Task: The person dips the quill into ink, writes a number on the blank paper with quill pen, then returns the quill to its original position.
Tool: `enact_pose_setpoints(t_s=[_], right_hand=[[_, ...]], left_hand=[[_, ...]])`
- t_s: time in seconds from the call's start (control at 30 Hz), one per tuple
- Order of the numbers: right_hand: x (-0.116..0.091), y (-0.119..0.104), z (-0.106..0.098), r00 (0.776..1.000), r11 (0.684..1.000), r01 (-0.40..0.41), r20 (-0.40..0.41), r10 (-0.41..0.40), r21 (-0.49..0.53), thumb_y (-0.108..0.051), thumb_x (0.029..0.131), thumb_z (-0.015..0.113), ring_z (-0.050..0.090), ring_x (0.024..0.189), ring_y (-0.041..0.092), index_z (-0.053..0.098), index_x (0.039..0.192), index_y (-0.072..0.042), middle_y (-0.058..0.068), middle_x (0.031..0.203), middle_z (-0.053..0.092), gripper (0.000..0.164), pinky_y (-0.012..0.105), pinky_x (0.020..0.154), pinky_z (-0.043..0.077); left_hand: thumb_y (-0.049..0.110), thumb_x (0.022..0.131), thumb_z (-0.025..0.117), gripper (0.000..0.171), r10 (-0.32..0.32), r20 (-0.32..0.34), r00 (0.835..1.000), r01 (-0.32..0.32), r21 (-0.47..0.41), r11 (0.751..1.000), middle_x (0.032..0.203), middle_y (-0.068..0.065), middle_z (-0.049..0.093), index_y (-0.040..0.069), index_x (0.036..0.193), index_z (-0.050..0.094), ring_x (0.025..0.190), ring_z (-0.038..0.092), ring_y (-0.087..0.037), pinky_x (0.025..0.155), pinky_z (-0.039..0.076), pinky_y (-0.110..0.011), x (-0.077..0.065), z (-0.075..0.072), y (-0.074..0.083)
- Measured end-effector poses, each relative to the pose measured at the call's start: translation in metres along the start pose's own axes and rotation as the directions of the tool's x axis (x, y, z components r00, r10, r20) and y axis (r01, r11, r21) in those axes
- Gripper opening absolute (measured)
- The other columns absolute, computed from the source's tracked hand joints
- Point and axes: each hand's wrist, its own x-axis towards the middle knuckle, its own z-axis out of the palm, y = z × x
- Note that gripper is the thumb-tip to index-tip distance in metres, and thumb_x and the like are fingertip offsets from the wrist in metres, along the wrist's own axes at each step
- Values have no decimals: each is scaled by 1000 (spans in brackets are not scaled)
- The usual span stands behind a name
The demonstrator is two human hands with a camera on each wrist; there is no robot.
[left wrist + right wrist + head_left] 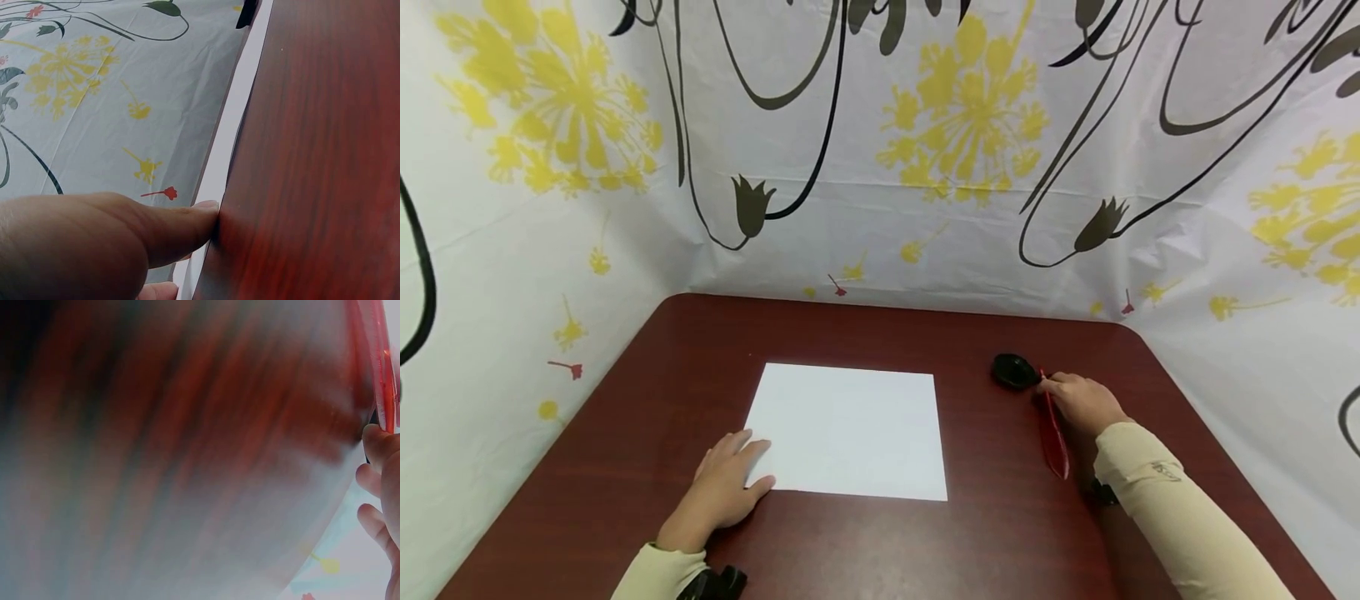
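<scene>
A white sheet of paper (850, 433) lies flat on the dark reddish table. My left hand (726, 479) rests at its left edge, fingers spread and the thumb on the lower left corner; close up, the thumb (181, 228) touches the paper's edge (228, 131). To the right, my right hand (1082, 404) pinches a thin, see-through red plastic piece (1056, 442), seen nearly edge-on. Its exact kind is unclear. Just left of those fingertips sits a small round black object (1015, 372). In the right wrist view, fingers and thumb meet at the red piece (381, 369).
The table (865, 550) has rounded far corners. A white cloth (850, 233) with yellow flowers and dark stems hangs behind it and along both sides. Each wrist wears a black device, such as the left one (711, 583).
</scene>
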Motion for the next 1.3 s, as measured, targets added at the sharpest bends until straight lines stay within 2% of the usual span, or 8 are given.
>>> enact_pose_setpoints(t_s=[0.27, 0.43, 0.57, 0.8, 1.07, 1.3], right_hand=[[-6, 1, -3, 999, 1000, 19, -43, -19, -1, 3, 81, 71, 65, 76, 28, 71, 94, -11, 8, 89, 65, 20, 42, 59, 54], [-6, -2, -11, 998, 1000, 7, -61, -7, 6, 4, 80, 72, 64, 77, 29, 69, 96, -9, 10, 91, 65, 20, 44, 61, 54], [-7, -2, -13, 998, 1000, 10, -64, -9, 13, 2, 80, 73, 64, 78, 29, 68, 97, -9, 10, 91, 65, 21, 45, 62, 55], [-7, 2, -9, 993, 999, 20, -118, -17, 30, 3, 79, 72, 65, 81, 29, 67, 96, -10, 10, 92, 66, 21, 47, 65, 54], [-6, -3, -12, 986, 992, -27, -161, 47, 124, 9, 78, 70, 65, 85, 31, 65, 100, -6, 12, 95, 66, 27, 49, 69, 53], [-1, -8, -15, 970, 966, -100, -192, 148, 239, 16, 77, 66, 65, 85, 32, 64, 102, -3, 14, 96, 66, 31, 49, 69, 51]], left_hand=[[22, 89, 69, 48, -8, 15, 1000, 8, -11, 1000, 141, -28, 41, 4, 132, 56, 132, 31, -52, 102, 23, -69, -1, 0, 3], [22, 88, 70, 47, 8, -12, 1000, -8, -4, 1000, 140, -27, 42, 4, 130, 58, 131, 33, -51, 101, 25, -69, 0, -1, 3], [22, 89, 70, 47, 13, -10, 1000, -13, 1, 1000, 141, -27, 42, 4, 131, 57, 131, 33, -50, 101, 25, -69, 1, 0, 2], [23, 89, 69, 47, 5, -2, 1000, -5, 4, 1000, 141, -27, 42, 4, 131, 57, 131, 32, -51, 101, 24, -69, 0, 1, 2], [24, 89, 69, 48, -10, 8, 1000, 10, 9, 1000, 141, -27, 41, 5, 132, 57, 132, 31, -51, 102, 24, -69, 0, 1, 2], [24, 89, 69, 48, -8, 2, 1000, 8, 13, 1000, 142, -27, 42, 5, 132, 57, 132, 31, -50, 102, 24, -68, 0, 1, 2]])
